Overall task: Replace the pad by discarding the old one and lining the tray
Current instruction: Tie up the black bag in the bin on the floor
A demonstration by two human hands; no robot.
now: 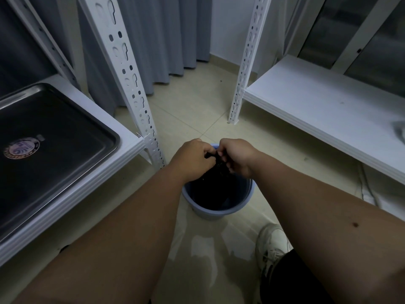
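Both of my hands are closed on the same dark bundle: my left hand (192, 160) pinches its top from one side and my right hand (235, 156) pinches it from the other, knuckles nearly touching. What I am gripping is the old pad (219, 170), a black, crumpled, speckled thing that hangs down from my fingers into the mouth of the bin. Its lower part merges with the dark inside, so I cannot tell where it ends.

Directly below my hands stands the blue bin (219, 210), round and open, on the pale tiled floor (197, 106). My forearms reach over it from the near edge of the view, and my white shoe (270, 244) sits on the tiles just to the right of it.

Off to my left, on a white shelf (92, 178), lies the metal tray (54, 137), bare inside apart from a round sticker (21, 148) on its bottom. A second white shelf (317, 106) stands to my right. Grey curtains (157, 40) hang at the back, between the perforated white uprights of the two racks.
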